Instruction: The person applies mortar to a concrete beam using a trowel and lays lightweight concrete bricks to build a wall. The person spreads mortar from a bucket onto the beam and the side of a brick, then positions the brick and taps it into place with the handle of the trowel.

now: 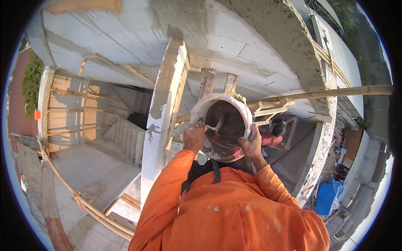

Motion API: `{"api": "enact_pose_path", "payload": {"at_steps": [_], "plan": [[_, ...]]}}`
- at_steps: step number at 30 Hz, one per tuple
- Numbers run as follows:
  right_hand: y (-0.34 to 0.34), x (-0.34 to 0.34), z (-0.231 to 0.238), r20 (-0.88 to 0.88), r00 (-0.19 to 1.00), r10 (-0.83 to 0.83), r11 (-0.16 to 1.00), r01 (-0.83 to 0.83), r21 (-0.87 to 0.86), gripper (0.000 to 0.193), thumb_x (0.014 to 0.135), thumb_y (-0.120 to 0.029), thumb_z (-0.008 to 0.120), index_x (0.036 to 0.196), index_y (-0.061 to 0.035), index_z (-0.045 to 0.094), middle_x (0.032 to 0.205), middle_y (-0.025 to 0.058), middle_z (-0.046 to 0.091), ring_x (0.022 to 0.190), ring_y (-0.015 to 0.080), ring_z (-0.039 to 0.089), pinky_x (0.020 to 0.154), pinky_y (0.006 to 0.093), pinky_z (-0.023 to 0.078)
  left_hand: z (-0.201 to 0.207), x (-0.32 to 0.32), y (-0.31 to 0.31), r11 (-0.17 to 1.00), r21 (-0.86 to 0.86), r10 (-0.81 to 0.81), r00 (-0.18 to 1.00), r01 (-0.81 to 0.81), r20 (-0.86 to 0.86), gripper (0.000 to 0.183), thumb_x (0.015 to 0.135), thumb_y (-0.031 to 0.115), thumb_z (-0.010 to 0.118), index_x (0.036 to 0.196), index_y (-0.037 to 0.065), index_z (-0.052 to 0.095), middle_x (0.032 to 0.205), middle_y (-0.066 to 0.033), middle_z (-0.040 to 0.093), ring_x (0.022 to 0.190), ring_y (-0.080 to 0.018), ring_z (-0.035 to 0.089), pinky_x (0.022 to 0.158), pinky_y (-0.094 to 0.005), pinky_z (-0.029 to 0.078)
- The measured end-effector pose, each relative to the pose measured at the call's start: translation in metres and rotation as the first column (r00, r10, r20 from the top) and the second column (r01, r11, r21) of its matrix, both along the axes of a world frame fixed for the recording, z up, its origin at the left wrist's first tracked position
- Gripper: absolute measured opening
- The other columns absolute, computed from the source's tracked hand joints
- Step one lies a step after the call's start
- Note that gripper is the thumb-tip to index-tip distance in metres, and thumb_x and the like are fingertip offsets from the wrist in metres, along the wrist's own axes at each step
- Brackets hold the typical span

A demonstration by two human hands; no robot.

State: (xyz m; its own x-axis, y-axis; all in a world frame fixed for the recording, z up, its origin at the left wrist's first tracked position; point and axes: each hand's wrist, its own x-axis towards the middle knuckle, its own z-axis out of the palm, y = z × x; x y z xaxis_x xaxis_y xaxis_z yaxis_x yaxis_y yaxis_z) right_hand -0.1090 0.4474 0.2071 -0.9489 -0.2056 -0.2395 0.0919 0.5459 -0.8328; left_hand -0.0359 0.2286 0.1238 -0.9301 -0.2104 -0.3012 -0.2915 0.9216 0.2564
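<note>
Evidently, in the head view, both bare hands are grasping a round, whitish, mortar-smeared bucket [199,112], held in front of the person's orange long-sleeved jacket [213,205]. The left hand [194,138] is clenched at the bucket's left rim; the right hand [252,146] grips the right rim, thumb toward the inside. Wet, dark grey mortar [225,119] lies inside the bucket, and a thin yellow cord [239,97] is at the far right edge of its rim. Whether anything supports the bucket from below cannot be told.

Just beyond the far rim, two rough, stained wooden boards [230,82] point toward a pale block wall [255,54]. Left of the bucket stands a narrow, white, patchily plastered wall end [151,146]. A long tan bamboo pole [351,91] extends to the right. Lower down, beyond the right hand, is another person [270,139] in a red sleeve and dark headwear.
</note>
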Motion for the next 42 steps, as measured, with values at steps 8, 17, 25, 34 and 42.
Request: {"api": "enact_pose_path", "payload": {"at_steps": [8, 17, 25, 34, 42], "plan": [[-0.003, -0.012, 0.004, 0.013, 1.000, -0.003, 1.000, 0.002, 0.030, 0.037, 0.063, -0.005, 0.064, 0.095, -0.0010, 0.046, 0.075, 0.0134, 0.054, 0.067, 0.0214, 0.053, 0.065, 0.0348, 0.047, 0.009, -0.025, 0.039, 0.921, 0.346, 0.061, 0.943, -0.180, 0.328, 0.032, 0.080, 0.023, 0.061, 0.111, 0.014, 0.060, 0.097, -0.0167, 0.068, 0.096, -0.0330, 0.066, 0.077, -0.0463, 0.051], [0.008, -0.060, -0.002, 0.027, 0.997, -0.066, 0.997, 0.066, -0.032, 0.028, 0.061, -0.004, 0.060, 0.084, -0.0042, 0.044, 0.072, 0.0020, 0.046, 0.064, 0.0122, 0.043, 0.058, 0.0280, 0.041, 0.001, -0.052, 0.055, 0.853, 0.447, 0.118, 0.933, -0.270, 0.339, 0.042, 0.075, 0.022, 0.060, 0.117, 0.017, 0.060, 0.101, -0.0169, 0.068, 0.098, -0.0343, 0.065, 0.081, -0.0451, 0.051], [0.025, -0.147, -0.026, 0.153, 0.981, -0.122, 0.973, 0.149, -0.178, 0.030, 0.060, -0.004, 0.062, 0.083, -0.0042, 0.044, 0.075, 0.0017, 0.046, 0.066, 0.0114, 0.044, 0.059, 0.0281, 0.041, 0.014, -0.093, 0.043, 0.835, 0.442, 0.260, 0.943, -0.327, 0.207, 0.040, 0.071, 0.028, 0.069, 0.109, 0.019, 0.065, 0.094, -0.0146, 0.069, 0.091, -0.0343, 0.066, 0.078, -0.0448, 0.052], [0.037, -0.191, -0.032, 0.228, 0.959, -0.171, 0.970, 0.204, -0.133, 0.032, 0.060, -0.003, 0.062, 0.082, -0.0050, 0.039, 0.075, 0.0029, 0.044, 0.066, 0.0131, 0.043, 0.057, 0.0302, 0.041, 0.036, -0.112, 0.031, 0.730, 0.395, 0.578, 0.812, -0.558, 0.079, 0.035, 0.073, 0.028, 0.068, 0.107, 0.019, 0.066, 0.094, -0.0128, 0.069, 0.091, -0.0323, 0.066, 0.078, -0.0439, 0.051], [0.037, -0.199, -0.020, 0.305, 0.918, -0.255, 0.950, 0.296, -0.098, 0.033, 0.060, -0.001, 0.060, 0.088, -0.0055, 0.043, 0.078, 0.0021, 0.043, 0.066, 0.0138, 0.043, 0.058, 0.0300, 0.040, 0.009, -0.165, -0.031, 0.415, 0.434, 0.886, 0.463, -0.800, 0.006, 0.030, 0.072, 0.030, 0.069, 0.093, 0.009, 0.063, 0.084, -0.0186, 0.068, 0.082, -0.0376, 0.065, 0.072, -0.0453, 0.051]]}}
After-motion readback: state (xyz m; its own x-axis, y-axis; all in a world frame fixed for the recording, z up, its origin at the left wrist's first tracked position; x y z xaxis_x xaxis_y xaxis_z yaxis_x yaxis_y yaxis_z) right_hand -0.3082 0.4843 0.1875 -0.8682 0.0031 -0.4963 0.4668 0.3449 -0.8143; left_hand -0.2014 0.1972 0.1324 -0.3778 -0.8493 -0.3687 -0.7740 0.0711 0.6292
